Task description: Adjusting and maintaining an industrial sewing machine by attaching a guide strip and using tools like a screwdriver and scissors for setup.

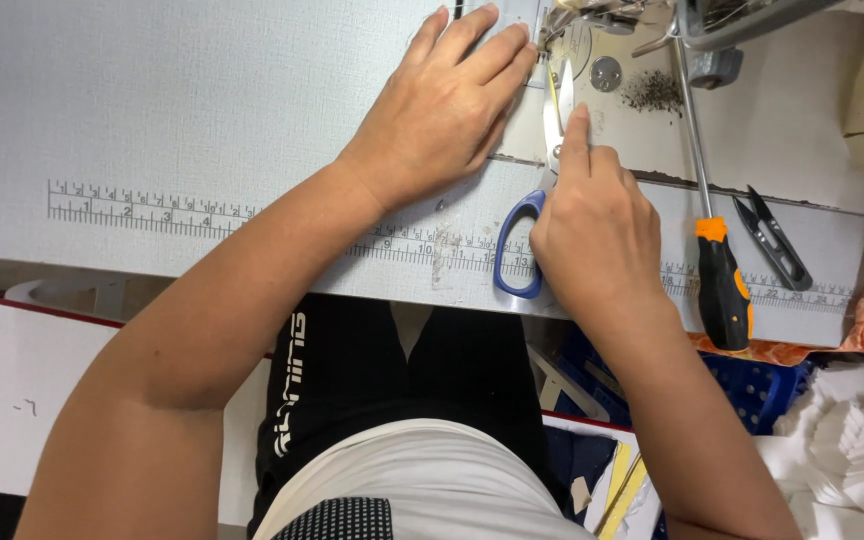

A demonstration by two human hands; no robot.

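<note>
2 hands (452,110) (592,235), 1 scissors (542,200), 1 screwdriver (717,270)

Blue-handled scissors (522,245), an orange-and-black screwdriver (722,285), black snips (774,235) and a white textured table (152,110).

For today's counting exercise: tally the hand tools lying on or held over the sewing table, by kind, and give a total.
Scissors with blue handles, held by the right hand: 1
Screwdriver with orange and black handle: 1
Black thread snips: 1
Total: 3
</note>
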